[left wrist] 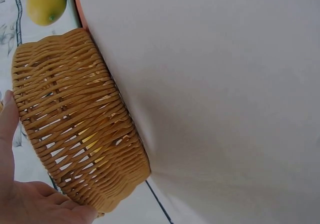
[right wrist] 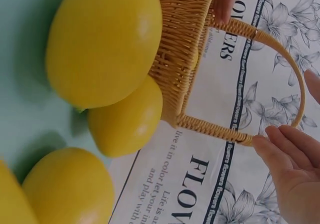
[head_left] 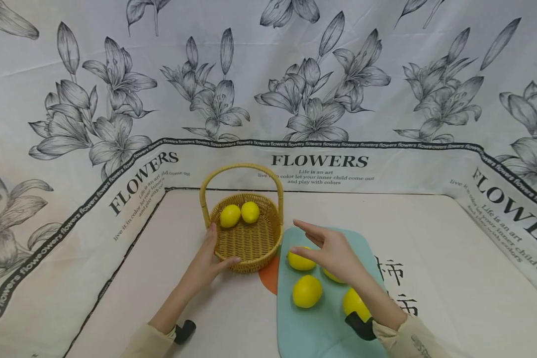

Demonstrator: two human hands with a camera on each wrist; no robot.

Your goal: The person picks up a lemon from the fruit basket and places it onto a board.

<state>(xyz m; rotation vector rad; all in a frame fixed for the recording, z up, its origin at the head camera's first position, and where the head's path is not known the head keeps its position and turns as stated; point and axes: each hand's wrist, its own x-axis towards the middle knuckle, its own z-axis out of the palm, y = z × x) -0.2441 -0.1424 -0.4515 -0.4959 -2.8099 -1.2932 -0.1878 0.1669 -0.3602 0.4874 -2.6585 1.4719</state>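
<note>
White cloth printed with grey lilies (head_left: 219, 107) and the word FLOWERS encloses the far, left and right sides of a pale worktop (head_left: 452, 248). On the worktop, left of centre and toward the far edge, stands a round wicker basket (head_left: 275, 236) with its arched handle (head_left: 241, 166) upright. Two lemons (head_left: 230, 216) lie inside it, side by side against the far wall, with the woven floor showing on their near side. The left hand (head_left: 203, 261) grasps the basket by its near-left rim, thumb along the near edge and fingers at the left. Just right of the basket lies a light teal board (head_left: 291, 318), which carries four more lemons (head_left: 307, 291); two of these are partly hidden by the right hand and arm. The right hand (head_left: 333, 251) holds nothing; it hovers over the far part of the board, palm toward the basket, fingers extended and thumb apart. Between basket and board, part of an orange print (head_left: 268, 278) shows. Black characters (head_left: 391, 271) mark the surface right of the board. Beige sleeves (head_left: 149, 342) and black wrist fittings (head_left: 185, 331) appear at the near edge.
</note>
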